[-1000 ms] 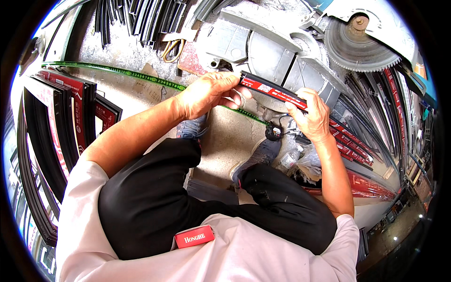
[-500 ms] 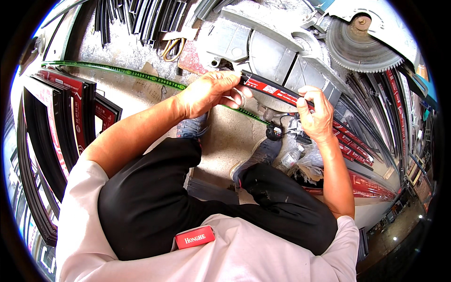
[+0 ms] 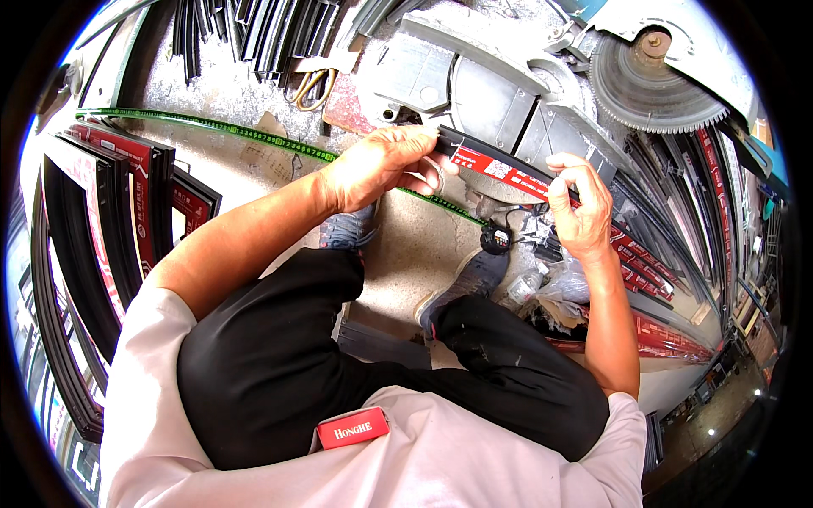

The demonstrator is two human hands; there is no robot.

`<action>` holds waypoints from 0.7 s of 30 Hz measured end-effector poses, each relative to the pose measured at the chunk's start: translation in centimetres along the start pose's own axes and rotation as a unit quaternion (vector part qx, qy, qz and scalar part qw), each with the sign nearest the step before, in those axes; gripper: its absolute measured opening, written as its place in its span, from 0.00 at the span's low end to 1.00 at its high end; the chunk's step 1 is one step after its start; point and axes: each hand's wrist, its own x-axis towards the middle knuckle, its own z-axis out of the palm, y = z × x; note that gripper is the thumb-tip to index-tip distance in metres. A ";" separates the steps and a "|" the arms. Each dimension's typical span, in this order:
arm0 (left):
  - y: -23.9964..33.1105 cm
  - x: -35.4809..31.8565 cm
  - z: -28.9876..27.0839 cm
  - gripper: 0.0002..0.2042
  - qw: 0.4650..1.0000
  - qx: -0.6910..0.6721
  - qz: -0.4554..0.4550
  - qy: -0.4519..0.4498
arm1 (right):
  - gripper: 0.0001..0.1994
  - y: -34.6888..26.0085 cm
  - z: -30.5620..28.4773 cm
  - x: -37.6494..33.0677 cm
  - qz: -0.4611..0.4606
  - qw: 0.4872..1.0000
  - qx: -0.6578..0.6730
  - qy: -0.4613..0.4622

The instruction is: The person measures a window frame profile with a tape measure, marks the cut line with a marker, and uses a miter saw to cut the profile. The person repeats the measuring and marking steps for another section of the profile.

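Observation:
A black metal profile bar with a red printed film (image 3: 494,169) slants across in front of me, its near-left end beside the saw table. My left hand (image 3: 385,165) pinches that end between thumb and fingers, the other fingers loosely curled. Farther along the bar, my right hand (image 3: 583,207) has thumb and fingers closed round it. Below the bar, a black tape measure (image 3: 495,239) rests by my shoe. Its green tape (image 3: 246,134) stretches out to the far left, passing behind my left hand.
A mitre saw with a round toothed blade (image 3: 656,80) stands at the back right. Black profile offcuts (image 3: 279,38) lie at the back. Red-and-black profiles (image 3: 140,195) stand at left; more bars (image 3: 669,195) lie at right. A plastic bottle (image 3: 527,284) is near my shoe.
My right hand has shifted slightly right along with the bar. The bar has turned a little, so more of its red face shows. My left hand stays nearly in place.

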 end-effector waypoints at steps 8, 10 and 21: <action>0.2 -0.4 0.4 0.18 0.999 0.038 0.005 0.020 | 0.10 -0.8 -1.5 0.9 0.084 0.992 0.049 -0.079; 0.0 -0.4 0.2 0.18 0.999 0.024 -0.003 0.033 | 0.10 -1.0 -2.1 1.4 0.084 0.990 0.058 -0.094; -0.5 -0.5 -0.1 0.15 0.999 0.045 -0.008 0.027 | 0.14 0.5 -0.9 1.3 0.162 0.967 0.103 -0.165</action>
